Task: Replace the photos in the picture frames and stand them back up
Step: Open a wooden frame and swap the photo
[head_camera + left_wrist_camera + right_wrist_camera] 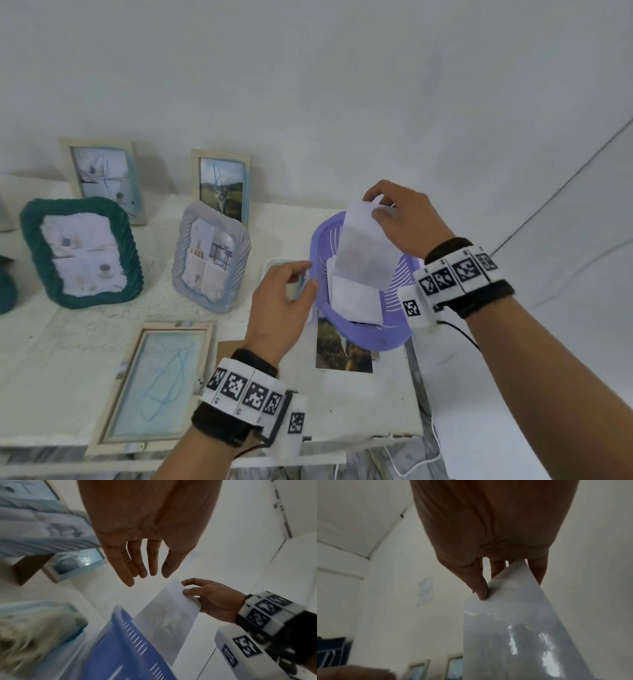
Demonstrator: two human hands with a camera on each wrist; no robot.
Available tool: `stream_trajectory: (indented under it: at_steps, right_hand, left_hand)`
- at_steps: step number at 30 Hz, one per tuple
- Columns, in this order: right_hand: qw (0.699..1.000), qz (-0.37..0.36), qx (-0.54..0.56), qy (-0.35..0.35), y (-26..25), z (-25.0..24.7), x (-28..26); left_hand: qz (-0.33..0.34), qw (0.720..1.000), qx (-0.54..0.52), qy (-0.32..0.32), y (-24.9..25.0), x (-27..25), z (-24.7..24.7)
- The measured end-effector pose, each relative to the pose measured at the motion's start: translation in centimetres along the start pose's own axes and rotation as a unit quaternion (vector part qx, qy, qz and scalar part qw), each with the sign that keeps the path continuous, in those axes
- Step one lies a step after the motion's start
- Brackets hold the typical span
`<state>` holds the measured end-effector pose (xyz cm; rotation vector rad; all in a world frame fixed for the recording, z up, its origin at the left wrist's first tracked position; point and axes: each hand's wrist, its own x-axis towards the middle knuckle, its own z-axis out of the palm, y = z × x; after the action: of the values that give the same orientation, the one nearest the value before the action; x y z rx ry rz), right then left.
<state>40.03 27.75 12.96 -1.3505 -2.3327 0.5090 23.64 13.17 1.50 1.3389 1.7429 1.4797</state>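
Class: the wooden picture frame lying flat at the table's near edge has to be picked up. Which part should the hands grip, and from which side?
Grip the two long side rails of the light wooden picture frame, one of the hands on each, coming from above. It lies flat with its glass facing up, so the narrow rails are probably the safest hold. The left hand is free; the right hand pinches a white photo sheet.

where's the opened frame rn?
In the head view the opened frame lies flat on the table at front left, just left of the left hand and in front of the grey ribbed frame.
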Motion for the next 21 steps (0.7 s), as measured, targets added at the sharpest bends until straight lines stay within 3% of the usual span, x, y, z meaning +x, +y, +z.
stream_trajectory:
  at_steps: [4, 9, 12, 16, 19, 21]
  right_hand:
    - [0.993, -0.066, 0.085, 0.039, -4.2, -0.5, -3.9]
    - [0.976, -0.076, 0.193, 0.061, -8.8, 3.5, -6.8]
    - [0.958, 0.009, 0.269, 0.097, -10.3, 8.0, -7.7]
    - [0.901, 0.154, 0.406, -0.026, -12.5, 14.8, -10.3]
    - [0.899, 0.154, 0.406, -0.054, -14.0, 19.3, -12.6]
    - [0.908, 0.155, 0.386, -0.046, -14.6, 21.3, -13.7]
  left_hand:
    - [0.023, 0.998, -0.045, -0.028, 2.7, 0.7, -3.3]
    - [0.013, 0.996, -0.054, -0.065, 2.2, 0.6, -8.8]
    - [-0.042, 0.993, -0.099, -0.057, -0.4, -0.4, -12.7]
    - [-0.119, 0.981, -0.15, -0.032, -4.0, -2.0, -17.2]
    - [-0.17, 0.975, -0.135, -0.048, -7.1, -3.1, -19.7]
    - [-0.161, 0.982, -0.079, -0.055, -9.4, -3.9, -21.2]
